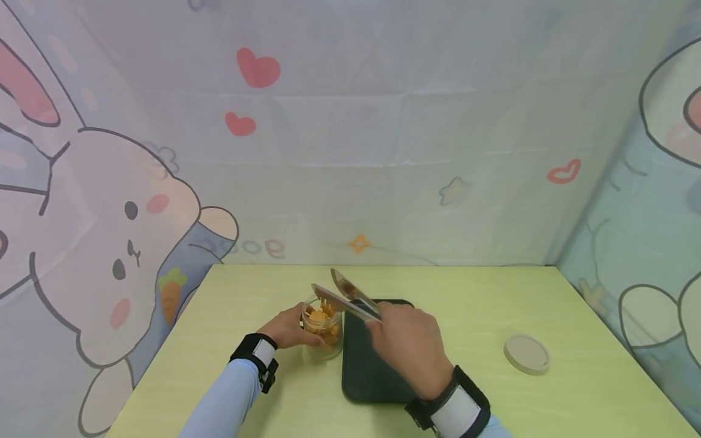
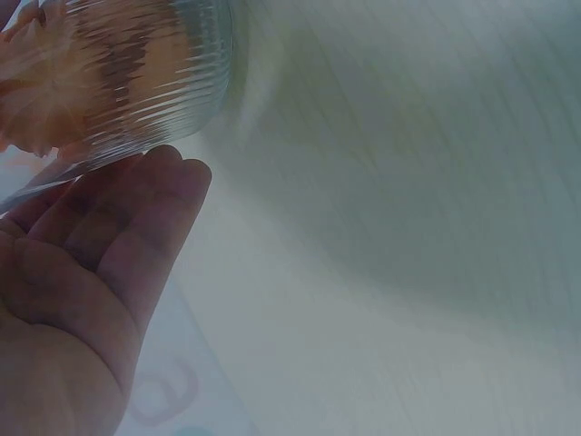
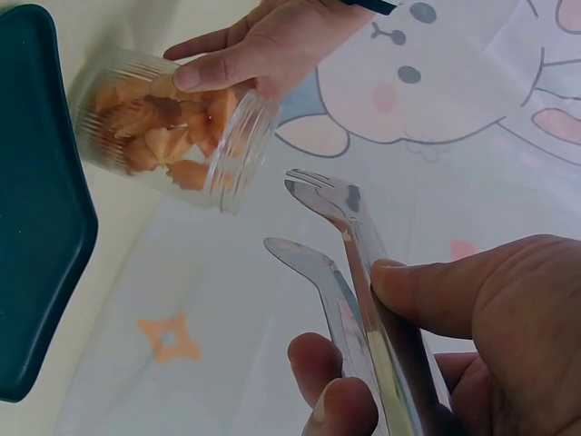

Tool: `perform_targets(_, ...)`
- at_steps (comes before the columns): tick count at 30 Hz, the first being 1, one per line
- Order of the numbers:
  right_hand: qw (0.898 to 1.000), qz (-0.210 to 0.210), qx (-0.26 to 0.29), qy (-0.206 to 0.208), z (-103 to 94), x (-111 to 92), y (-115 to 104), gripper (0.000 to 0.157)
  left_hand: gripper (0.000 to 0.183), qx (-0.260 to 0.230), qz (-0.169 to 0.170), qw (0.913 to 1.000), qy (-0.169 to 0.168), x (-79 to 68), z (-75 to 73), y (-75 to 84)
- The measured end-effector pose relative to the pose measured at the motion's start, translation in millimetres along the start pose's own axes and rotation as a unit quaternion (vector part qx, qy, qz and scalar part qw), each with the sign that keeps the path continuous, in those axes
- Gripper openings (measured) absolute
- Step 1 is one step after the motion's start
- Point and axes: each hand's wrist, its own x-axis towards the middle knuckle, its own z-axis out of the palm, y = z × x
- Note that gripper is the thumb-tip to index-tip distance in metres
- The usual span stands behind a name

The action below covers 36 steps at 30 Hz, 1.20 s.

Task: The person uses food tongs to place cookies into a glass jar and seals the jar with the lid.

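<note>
My left hand [image 1: 287, 327] grips a clear ribbed glass jar [image 1: 331, 348] by its side, thumb at the front. Orange-brown, flower-shaped pieces [image 3: 163, 123] fill much of the jar, which has no lid on. In my right hand [image 1: 413, 344] is a pair of metal tongs [image 1: 358, 307], held between thumb and fingers. Their two tips stand apart near the jar's mouth, with nothing between them in the right wrist view; one tip is fork-like with prongs. In the left wrist view, the left fingers [image 2: 150, 213] lie along the jar's wall.
A dark green rectangular tray [image 1: 369, 368] lies right of the jar, partly under my right hand. A round beige lid [image 1: 527, 354] rests farther right on the pale yellow table [image 1: 591, 389]. A cartoon-printed cloth [image 1: 350, 121] hangs behind the table and at its sides.
</note>
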Motion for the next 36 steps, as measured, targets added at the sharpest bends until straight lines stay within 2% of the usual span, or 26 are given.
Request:
perform_targets(7,1.000,0.023,0.006,-0.002,-3.9,0.1,9.9,0.022,0.086,0.002,0.004,1.0000,-0.002,1.1,1.3,-1.7)
perform_targets(14,0.997,0.069,0.019,-0.017,-2.8,-0.3,29.1,0.024,0.082,-0.006,0.012,0.9999,-0.002,-1.8,0.9,-0.2)
perform_targets(26,0.988,0.138,0.018,-0.063,31.2,-13.0,64.4,0.034,0.081,-0.002,0.004,1.0000,0.002,-3.3,1.3,3.0)
perform_targets(36,0.982,0.172,0.010,-0.078,60.0,-23.7,76.1,0.034,0.078,-0.005,0.009,0.9999,0.004,-4.0,1.3,5.7)
